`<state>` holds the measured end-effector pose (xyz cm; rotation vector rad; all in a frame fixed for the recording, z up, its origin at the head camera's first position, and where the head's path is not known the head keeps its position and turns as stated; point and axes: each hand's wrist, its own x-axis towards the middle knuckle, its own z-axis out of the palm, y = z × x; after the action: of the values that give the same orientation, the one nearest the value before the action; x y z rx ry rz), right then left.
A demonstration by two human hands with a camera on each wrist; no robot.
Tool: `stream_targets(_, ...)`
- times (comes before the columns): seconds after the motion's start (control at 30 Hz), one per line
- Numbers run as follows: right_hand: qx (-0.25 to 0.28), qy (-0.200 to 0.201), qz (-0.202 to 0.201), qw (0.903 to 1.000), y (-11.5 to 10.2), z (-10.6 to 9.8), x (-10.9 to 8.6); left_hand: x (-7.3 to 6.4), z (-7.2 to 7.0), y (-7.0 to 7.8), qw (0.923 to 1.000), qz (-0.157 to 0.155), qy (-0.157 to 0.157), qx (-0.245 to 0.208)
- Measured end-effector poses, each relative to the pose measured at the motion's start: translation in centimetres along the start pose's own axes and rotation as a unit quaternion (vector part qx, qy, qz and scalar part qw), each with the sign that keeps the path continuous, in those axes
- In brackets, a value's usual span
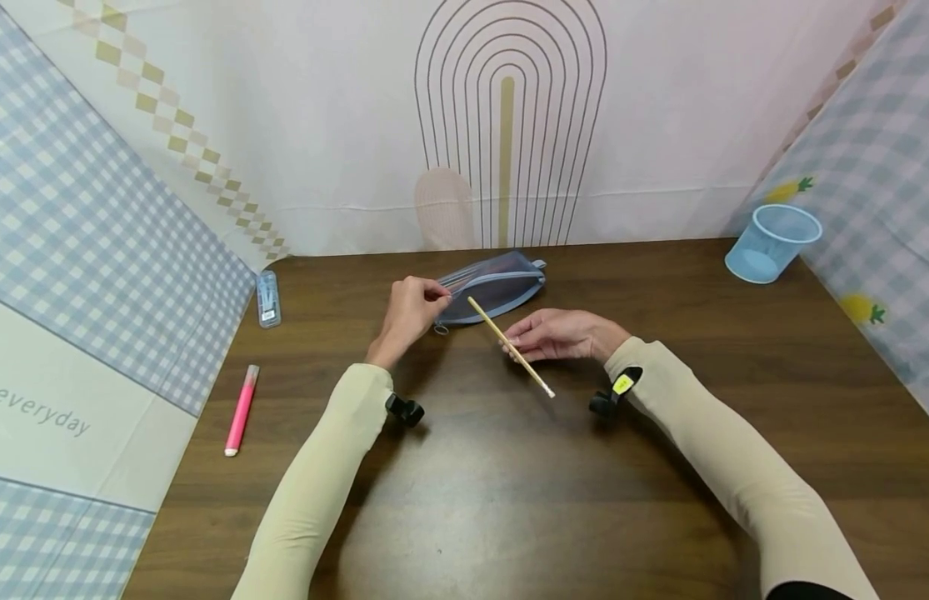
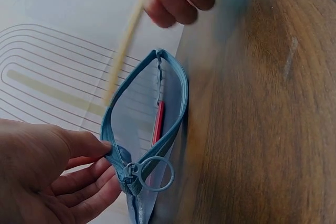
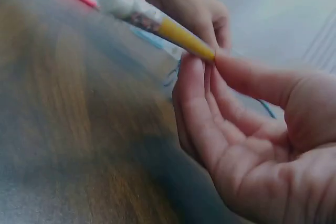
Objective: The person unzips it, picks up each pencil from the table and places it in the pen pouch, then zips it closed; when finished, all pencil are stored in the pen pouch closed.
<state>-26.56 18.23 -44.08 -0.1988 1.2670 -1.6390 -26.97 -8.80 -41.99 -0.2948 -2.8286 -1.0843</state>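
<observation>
A blue zip pencil pouch (image 1: 512, 290) lies near the back edge of the table, its zipper undone. My left hand (image 1: 409, 315) pinches the rim at the zipper-pull end, thumb on the blue zipper tape (image 2: 106, 132). The ring-shaped pull (image 2: 171, 174) hangs beside the fingers. Inside the pouch shows a slim red item (image 2: 158, 121). My right hand (image 1: 565, 335) holds a yellow pencil (image 1: 537, 377) between thumb and fingertips, to the right of the pouch. The pencil's white eraser end (image 3: 116, 2) points toward the front of the table, its other end toward the pouch opening.
On the left of the table lie a pink marker (image 1: 242, 412) and a small clear blue pack (image 1: 268, 298). A light blue mesh cup (image 1: 760, 250) stands at the back right. Patterned cloth (image 1: 344, 125) hangs right behind the table.
</observation>
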Motion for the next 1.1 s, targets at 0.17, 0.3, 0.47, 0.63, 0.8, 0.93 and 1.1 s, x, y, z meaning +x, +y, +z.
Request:
stream_targets(0.17,0.154,0.085,0.004,0.9844,-0.3,-0.5,1.1,0.1,0.0,-0.1,1.0000,-0.002,-0.003,0.001)
stream_targets(0.3,0.245,0.174,-0.022,0.9535,-1.3,-0.3,2.1,0.3,0.0,0.0,1.0000,0.001,-0.001,0.003)
stream_targets(0.47,0.296,0.246,-0.060,0.9212,-2.1,0.2,3.8,0.2,0.2,0.0,1.0000,0.000,-0.001,0.005)
stream_targets(0.63,0.272,0.313,-0.093,0.9053,-2.5,0.8,5.6,0.0,0.3,0.0,1.0000,-0.001,-0.001,0.005)
stream_targets(0.8,0.265,0.346,-0.110,0.8932,-3.0,1.2,6.7,0.0,0.4,0.0,0.9999,0.010,0.004,0.009)
stream_targets(0.93,0.274,0.366,-0.117,0.8816,-3.2,1.5,7.5,0.0,0.4,0.0,0.9998,0.017,0.009,0.010)
stream_targets(1.1,0.282,0.391,-0.118,0.8681,-3.3,1.9,8.2,-0.2,0.5,0.0,0.9997,0.018,0.009,0.012)
